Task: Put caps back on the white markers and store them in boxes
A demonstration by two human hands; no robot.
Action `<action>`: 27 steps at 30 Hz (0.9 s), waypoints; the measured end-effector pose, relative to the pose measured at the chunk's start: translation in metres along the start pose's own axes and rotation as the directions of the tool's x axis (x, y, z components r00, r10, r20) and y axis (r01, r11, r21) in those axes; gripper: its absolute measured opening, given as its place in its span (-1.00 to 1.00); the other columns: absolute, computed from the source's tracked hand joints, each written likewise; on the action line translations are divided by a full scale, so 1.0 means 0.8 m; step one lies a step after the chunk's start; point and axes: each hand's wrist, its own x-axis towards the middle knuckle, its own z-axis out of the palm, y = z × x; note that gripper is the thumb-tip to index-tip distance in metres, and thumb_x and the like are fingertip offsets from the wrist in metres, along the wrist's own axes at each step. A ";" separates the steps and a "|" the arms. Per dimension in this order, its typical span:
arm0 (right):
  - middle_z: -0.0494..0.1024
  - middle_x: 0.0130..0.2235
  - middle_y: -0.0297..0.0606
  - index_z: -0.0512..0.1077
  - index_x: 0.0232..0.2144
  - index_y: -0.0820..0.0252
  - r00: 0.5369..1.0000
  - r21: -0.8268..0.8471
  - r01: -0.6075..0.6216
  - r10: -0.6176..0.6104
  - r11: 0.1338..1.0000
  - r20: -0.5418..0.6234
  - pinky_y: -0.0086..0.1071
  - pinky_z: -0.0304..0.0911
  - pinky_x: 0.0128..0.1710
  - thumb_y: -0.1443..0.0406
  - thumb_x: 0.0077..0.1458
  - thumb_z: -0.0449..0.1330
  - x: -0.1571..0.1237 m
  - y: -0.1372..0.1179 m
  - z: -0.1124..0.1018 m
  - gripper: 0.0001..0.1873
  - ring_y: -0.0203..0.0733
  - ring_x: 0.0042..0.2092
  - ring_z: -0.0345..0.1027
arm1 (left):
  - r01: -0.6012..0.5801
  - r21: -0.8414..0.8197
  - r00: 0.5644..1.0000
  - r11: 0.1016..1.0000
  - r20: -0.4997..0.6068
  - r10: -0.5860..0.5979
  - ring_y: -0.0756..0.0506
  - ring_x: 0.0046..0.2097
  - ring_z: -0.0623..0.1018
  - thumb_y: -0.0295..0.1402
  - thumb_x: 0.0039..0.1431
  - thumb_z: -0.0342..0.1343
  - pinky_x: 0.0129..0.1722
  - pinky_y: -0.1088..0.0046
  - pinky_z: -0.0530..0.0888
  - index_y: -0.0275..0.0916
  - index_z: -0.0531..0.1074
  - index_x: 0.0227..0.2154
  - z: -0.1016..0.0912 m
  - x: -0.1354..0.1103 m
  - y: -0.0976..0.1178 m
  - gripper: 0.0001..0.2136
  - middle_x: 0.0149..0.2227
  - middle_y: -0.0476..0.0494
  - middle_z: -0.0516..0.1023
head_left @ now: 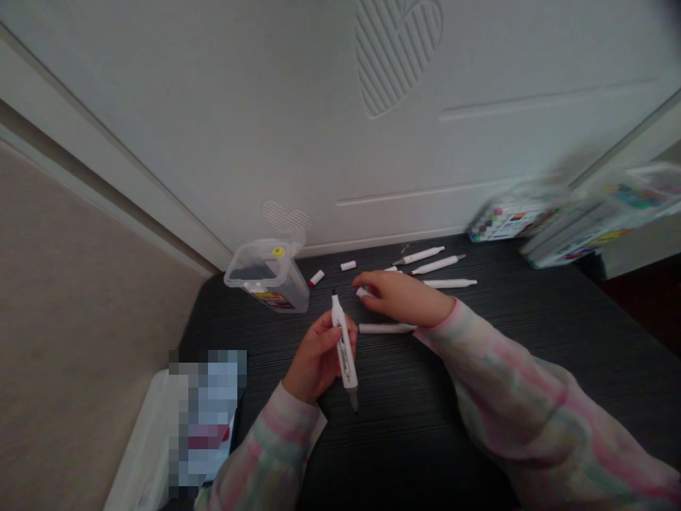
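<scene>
My left hand (315,358) is closed around a white marker (345,348) with both tips bare, held upright over the dark desk (479,355). My right hand (401,297) reaches left across the desk, fingers pinched on a small white cap (362,292) with a purple end. A white marker (386,328) lies just under that wrist. Three more uncapped white markers (436,266) lie behind my right hand. Two loose caps (348,265) rest nearer the wall.
A clear plastic tub (269,277) with a yellow sticker stands tilted at the back left. Marker sets in clear cases (574,220) sit at the back right, blurred. A white sheet or tray (143,440) lies at the desk's left front. A white panelled wall (372,142) closes the back.
</scene>
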 end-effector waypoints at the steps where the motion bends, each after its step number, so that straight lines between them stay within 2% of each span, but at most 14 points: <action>1: 0.49 -0.32 -0.24 0.33 -0.09 0.19 1.000 0.028 -0.004 0.004 1.000 -0.022 -0.43 0.16 -0.30 0.29 0.08 0.01 -0.003 0.001 -0.007 -0.68 -0.25 -0.31 0.36 | 0.006 0.002 1.000 1.000 0.016 -0.006 0.14 -0.65 0.28 -0.23 -0.13 0.22 -0.73 0.68 0.23 -0.27 0.31 -0.48 -0.001 0.000 -0.001 -0.75 -0.55 0.04 0.35; 4: 0.44 -0.41 -0.33 0.29 -0.10 0.21 0.995 0.125 -0.014 0.025 0.992 -0.094 -0.46 0.15 -0.40 0.26 0.10 -0.01 -0.012 0.002 -0.027 -0.69 -0.31 -0.40 0.32 | 0.023 0.014 0.997 1.000 0.067 -0.024 0.13 -0.68 0.28 -0.21 -0.13 0.23 -0.75 0.68 0.23 -0.27 0.31 -0.47 -0.004 0.000 -0.003 -0.72 -0.59 0.03 0.38; 6: 0.41 -0.44 -0.35 0.28 -0.15 0.22 0.988 0.292 -0.006 0.051 0.957 -0.149 -0.47 0.16 -0.42 0.26 0.07 0.02 -0.020 0.002 -0.038 -0.72 -0.32 -0.41 0.30 | 0.025 0.019 0.995 1.000 0.097 -0.027 0.13 -0.69 0.28 -0.19 -0.14 0.24 -0.77 0.69 0.22 -0.27 0.30 -0.47 -0.004 0.000 -0.004 -0.71 -0.60 0.02 0.38; 9: 0.36 -0.45 -0.38 0.26 -0.22 0.22 0.975 0.587 0.043 0.095 0.808 -0.202 -0.48 0.16 -0.46 0.29 0.02 0.08 -0.032 -0.002 -0.051 -0.77 -0.34 -0.43 0.28 | 0.000 0.008 0.992 1.000 0.129 -0.001 0.15 -0.71 0.25 -0.17 -0.16 0.25 -0.78 0.71 0.20 -0.26 0.28 -0.48 0.002 -0.002 -0.002 -0.68 -0.60 0.05 0.37; 11: 0.35 -0.46 -0.41 0.25 -0.25 0.20 0.968 0.690 0.074 0.115 0.720 -0.224 -0.49 0.16 -0.48 0.32 0.00 0.11 -0.041 -0.008 -0.060 -0.79 -0.37 -0.44 0.27 | -0.028 -0.007 0.990 1.000 0.139 0.029 0.16 -0.70 0.24 -0.15 -0.17 0.26 -0.77 0.72 0.20 -0.24 0.27 -0.48 0.010 -0.003 0.001 -0.67 -0.59 0.07 0.34; 15: 0.35 -0.49 -0.45 0.26 -0.30 0.16 0.946 0.757 0.132 0.146 0.639 -0.288 -0.52 0.15 -0.50 0.35 -0.03 0.14 -0.058 -0.018 -0.076 -0.82 -0.40 -0.47 0.26 | -0.087 -0.057 0.965 0.995 0.244 0.098 0.15 -0.66 0.27 -0.19 -0.11 0.23 -0.75 0.73 0.28 -0.23 0.28 -0.45 0.033 -0.004 0.009 -0.72 -0.56 0.08 0.35; 19: 0.34 -0.54 -0.48 0.27 -0.35 0.13 0.924 0.805 0.226 0.142 0.548 -0.356 -0.52 0.15 -0.55 0.36 -0.03 0.17 -0.071 -0.018 -0.085 -0.84 -0.41 -0.52 0.24 | -0.182 -0.128 0.902 0.975 0.373 0.217 0.13 -0.59 0.37 -0.24 -0.02 0.18 -0.68 0.71 0.39 -0.22 0.29 -0.40 0.061 -0.004 0.021 -0.78 -0.47 0.05 0.41; 23: 0.35 -0.53 -0.48 0.28 -0.38 0.12 0.899 0.822 0.323 0.118 0.470 -0.421 -0.55 0.17 -0.56 0.35 -0.01 0.17 -0.081 -0.013 -0.089 -0.88 -0.44 -0.53 0.23 | -0.294 -0.165 0.849 0.941 0.408 0.337 0.11 -0.49 0.46 -0.24 -0.04 0.20 -0.56 0.68 0.47 -0.20 0.27 -0.39 0.088 -0.002 0.037 -0.76 -0.40 0.07 0.44; 27: 0.39 -0.52 -0.47 0.30 -0.41 0.11 0.861 0.817 0.383 0.155 0.431 -0.485 -0.56 0.17 -0.55 0.32 -0.02 0.20 -0.091 -0.007 -0.096 -0.88 -0.44 -0.52 0.26 | -0.409 -0.153 0.801 0.900 0.412 0.434 0.11 -0.43 0.49 -0.26 -0.05 0.22 -0.48 0.66 0.51 -0.18 0.27 -0.39 0.110 0.000 0.051 -0.75 -0.37 0.12 0.46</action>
